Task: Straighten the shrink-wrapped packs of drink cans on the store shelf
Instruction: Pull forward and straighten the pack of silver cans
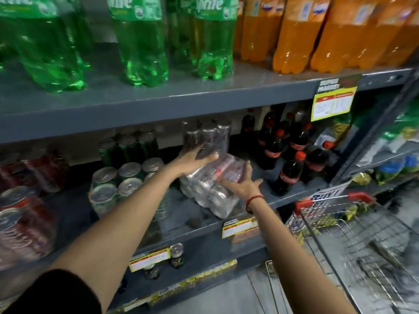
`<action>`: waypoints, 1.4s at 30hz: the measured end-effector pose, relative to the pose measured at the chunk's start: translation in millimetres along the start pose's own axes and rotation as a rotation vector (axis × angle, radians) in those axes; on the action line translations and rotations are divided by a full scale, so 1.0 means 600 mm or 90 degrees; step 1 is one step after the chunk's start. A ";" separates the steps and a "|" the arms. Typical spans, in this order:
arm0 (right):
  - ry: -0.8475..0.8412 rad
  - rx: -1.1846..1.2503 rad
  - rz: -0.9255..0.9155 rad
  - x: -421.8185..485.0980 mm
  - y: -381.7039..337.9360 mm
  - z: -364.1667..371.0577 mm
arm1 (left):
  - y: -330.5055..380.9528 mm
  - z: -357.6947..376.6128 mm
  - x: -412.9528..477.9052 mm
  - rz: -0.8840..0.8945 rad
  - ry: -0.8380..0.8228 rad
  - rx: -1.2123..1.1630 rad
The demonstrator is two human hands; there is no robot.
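Both hands are on a silver pack point(213, 184) of cans lying skewed on the middle shelf point(158, 123), between the green packs point(122, 177) on its left and the cola bottles point(292, 159) on its right. The left hand point(195, 162) lies flat over the pack's far top edge, fingers spread and only lightly curled — pressing more than gripping. The right hand point(243, 183) is open too, palm laid against the pack's right side with the fingers splayed along the wrap; neither hand is closed around anything. Another wrapped pack point(206, 138) stands further back, just above the left hand, though blur makes it hard to tell whether it rests on the silver pack or behind it. The step looks like squaring the skewed pack to the shelf front. Doing it well probably means pushing with the right palm while the left steadies the top, so the pack pivots flat on the shelf rather than tipping. The film is likely slippery, so broad palm contact should serve better than fingertips — and the nearest bottle stands close enough to be knocked if the pack swings wide.
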State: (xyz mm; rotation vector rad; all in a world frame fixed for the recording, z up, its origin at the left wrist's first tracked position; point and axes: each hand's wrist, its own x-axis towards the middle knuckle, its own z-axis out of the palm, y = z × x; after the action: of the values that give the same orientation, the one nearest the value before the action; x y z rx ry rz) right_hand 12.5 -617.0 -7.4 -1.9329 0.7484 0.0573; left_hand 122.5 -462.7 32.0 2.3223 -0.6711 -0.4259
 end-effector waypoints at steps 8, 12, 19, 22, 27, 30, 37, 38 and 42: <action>-0.024 0.051 -0.056 0.051 0.013 0.016 | -0.038 0.015 0.074 -0.019 -0.151 0.081; -0.083 0.004 -0.095 0.081 0.006 -0.009 | -0.044 0.034 0.076 -0.023 -0.064 0.103; -0.167 -0.045 -0.160 0.096 0.011 -0.046 | -0.047 0.066 0.051 -0.063 0.111 0.183; -0.135 -0.087 -0.269 0.082 0.025 -0.053 | -0.050 0.081 0.020 -0.050 0.203 0.181; -0.026 -0.137 -0.461 0.051 0.063 -0.049 | -0.052 0.158 -0.046 0.026 0.409 0.157; 0.020 -0.177 -0.530 0.054 0.089 -0.044 | -0.060 0.190 -0.059 0.066 0.421 0.145; 0.078 -0.207 -0.604 0.073 0.149 -0.026 | -0.085 0.231 -0.078 0.130 0.382 0.137; 0.074 -0.218 -0.609 0.071 0.150 -0.031 | -0.085 0.227 -0.083 0.139 0.378 0.139; 0.099 -0.172 -0.649 0.058 0.138 -0.063 | -0.060 0.223 -0.121 0.156 0.435 0.056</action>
State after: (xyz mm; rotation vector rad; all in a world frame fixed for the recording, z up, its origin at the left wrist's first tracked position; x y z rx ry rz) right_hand -13.2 -688.8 -67.8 -2.3852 -0.2293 -0.6464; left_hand 14.0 -467.4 -80.1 2.2194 -0.6167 0.5018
